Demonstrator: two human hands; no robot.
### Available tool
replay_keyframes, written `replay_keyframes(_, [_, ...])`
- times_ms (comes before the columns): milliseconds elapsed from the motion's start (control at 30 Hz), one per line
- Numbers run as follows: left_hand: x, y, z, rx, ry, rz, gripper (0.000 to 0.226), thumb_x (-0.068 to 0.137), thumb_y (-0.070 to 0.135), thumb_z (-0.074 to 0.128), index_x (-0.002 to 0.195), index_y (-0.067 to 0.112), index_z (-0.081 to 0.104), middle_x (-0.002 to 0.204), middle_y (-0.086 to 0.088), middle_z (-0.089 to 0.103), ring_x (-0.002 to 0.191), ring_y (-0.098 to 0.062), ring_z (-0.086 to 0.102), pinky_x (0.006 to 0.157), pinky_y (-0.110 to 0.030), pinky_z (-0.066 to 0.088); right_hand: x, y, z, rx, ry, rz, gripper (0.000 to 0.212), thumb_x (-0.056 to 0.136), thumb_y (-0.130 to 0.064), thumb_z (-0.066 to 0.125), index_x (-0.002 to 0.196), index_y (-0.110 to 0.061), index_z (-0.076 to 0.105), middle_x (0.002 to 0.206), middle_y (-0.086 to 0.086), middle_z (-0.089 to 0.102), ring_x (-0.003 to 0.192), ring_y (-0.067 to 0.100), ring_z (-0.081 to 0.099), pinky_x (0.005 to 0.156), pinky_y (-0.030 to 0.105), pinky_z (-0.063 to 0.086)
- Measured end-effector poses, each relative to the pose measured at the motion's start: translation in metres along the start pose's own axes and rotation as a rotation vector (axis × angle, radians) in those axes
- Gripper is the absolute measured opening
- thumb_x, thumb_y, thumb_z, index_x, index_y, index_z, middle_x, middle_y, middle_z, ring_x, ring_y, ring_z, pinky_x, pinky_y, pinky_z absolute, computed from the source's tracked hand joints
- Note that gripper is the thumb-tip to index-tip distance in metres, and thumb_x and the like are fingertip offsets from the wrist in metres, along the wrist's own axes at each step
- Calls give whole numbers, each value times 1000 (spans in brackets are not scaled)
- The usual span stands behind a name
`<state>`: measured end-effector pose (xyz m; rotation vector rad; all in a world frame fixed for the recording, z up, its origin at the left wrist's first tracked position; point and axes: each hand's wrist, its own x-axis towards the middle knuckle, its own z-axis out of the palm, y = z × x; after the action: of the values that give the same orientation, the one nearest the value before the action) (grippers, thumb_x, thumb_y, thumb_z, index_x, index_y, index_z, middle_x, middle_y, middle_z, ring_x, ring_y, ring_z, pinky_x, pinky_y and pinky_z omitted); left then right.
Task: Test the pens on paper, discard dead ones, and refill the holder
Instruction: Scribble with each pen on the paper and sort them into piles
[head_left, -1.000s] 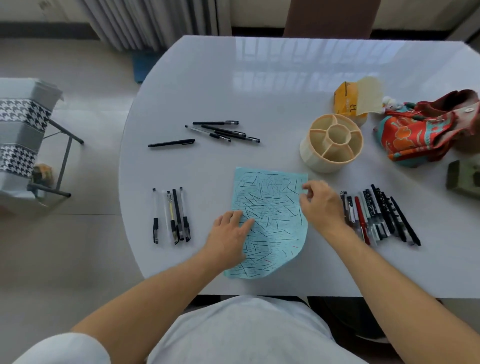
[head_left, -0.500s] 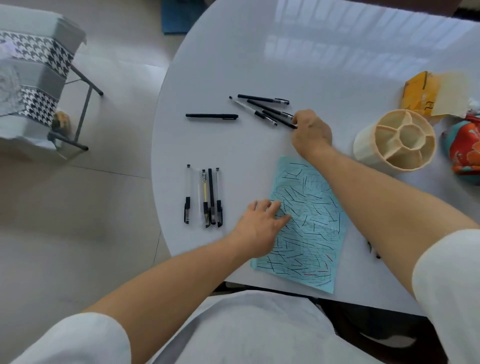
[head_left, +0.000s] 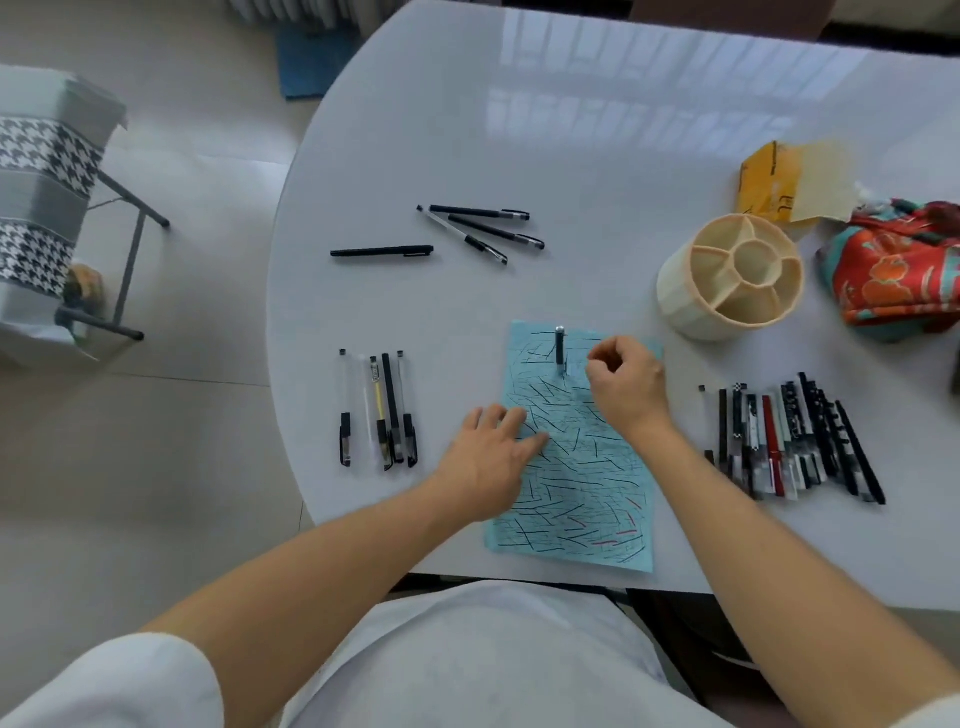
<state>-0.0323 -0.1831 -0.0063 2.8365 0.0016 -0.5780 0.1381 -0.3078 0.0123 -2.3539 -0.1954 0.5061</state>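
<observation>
Left hand (head_left: 491, 452): palm down, fingers spread flat on the left edge of the blue paper (head_left: 576, 467), pinning it to the white table (head_left: 571, 156). Right hand (head_left: 626, 387): fingers curled over the sheet's upper right corner; whether they pinch anything cannot be told. A dark pen (head_left: 560, 347) appears end-on, just at 9 o'clock of that hand, its tip on the sheet; no contact with the hand is visible. The sheet is covered with short black strokes and a few red ones.

At 9 o'clock of the paper, a row of five pens (head_left: 379, 410) lies parallel. At 3 o'clock, a dense row of pens (head_left: 789, 441), mostly black, one red. At 11 o'clock, three black pens (head_left: 480, 228) fanned together, a single black pen (head_left: 382, 252) apart on their left. At 2 o'clock, the cream holder (head_left: 675, 296), upright, compartments showing no pens. Beyond it, a yellow packet (head_left: 763, 182) and a red patterned cloth (head_left: 898, 270). The floor is pale tile; a houndstooth-covered chair (head_left: 41, 208) stands at the table's 9 o'clock.
</observation>
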Motion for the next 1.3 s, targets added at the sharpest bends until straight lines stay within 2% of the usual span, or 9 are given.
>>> replay_keyframes(133, [0,3,-1,20,1,-7,73,87,29,62,152,35,29,148,-10,33,132,-31,32,115,-47,28,-6,10,17,-21,-14,-56,19,87,-10,62,104,-11,69,90,2,65,82,19,59,84,41,54])
replay_keyframes(267, [-1,8,-2,15,-6,-26,74,86,30,62,153,34,30,147,-10,33,134,-31,31,117,-45,26,0,-3,33,-229,-179,-300,34,88,-21,62,122,-18,64,114,3,60,102,23,61,86,41,53])
replay_keyframes(500, [-8,12,2,10,13,-36,74,83,27,62,152,29,35,146,-12,33,138,-33,29,117,-44,27,1,-12,48,-595,-445,-618,31,94,-51,60,119,-34,68,115,-5,58,105,21,62,82,36,51])
replay_keyframes(700, [-11,18,11,30,-4,-64,78,85,26,59,156,25,28,152,-12,31,140,-31,26,117,-43,30,0,-19,47,-713,-465,-720,21,96,-28,57,110,-18,69,108,2,63,97,27,66,74,36,52])
replay_keyframes(900, [-11,19,8,-32,1,-61,68,90,37,60,152,31,33,145,-7,36,133,-29,35,111,-43,34,-16,4,8,123,-156,-203,11,80,-16,67,82,-23,59,73,-1,67,64,10,65,63,21,55])
replay_keyframes(1000, [-8,19,3,-258,113,-134,49,96,38,57,141,24,46,134,-1,49,126,-23,43,106,-37,40,-35,28,-13,565,-194,110,8,89,-3,64,87,-10,62,75,14,72,67,30,73,69,46,64])
replay_keyframes(1100, [-3,26,-6,-538,153,-239,49,99,43,55,142,22,44,128,5,55,120,-14,48,102,-34,43,-58,50,-22,722,-290,204,6,99,-6,62,94,-2,63,85,27,73,74,35,75,70,42,64])
replay_keyframes(1167, [5,34,-14,-559,86,-197,45,101,43,52,141,24,48,120,6,63,109,-14,57,94,-35,48,-74,58,-20,790,-322,207,11,100,-9,63,98,1,65,91,27,75,81,36,76,71,35,64])
replay_keyframes(1300, [15,41,-26,-419,29,-52,28,104,31,47,99,14,68,85,-1,72,78,-23,66,74,-43,53,-90,63,-16,783,-299,179,14,99,-13,67,100,1,70,89,18,78,85,34,77,75,36,64])
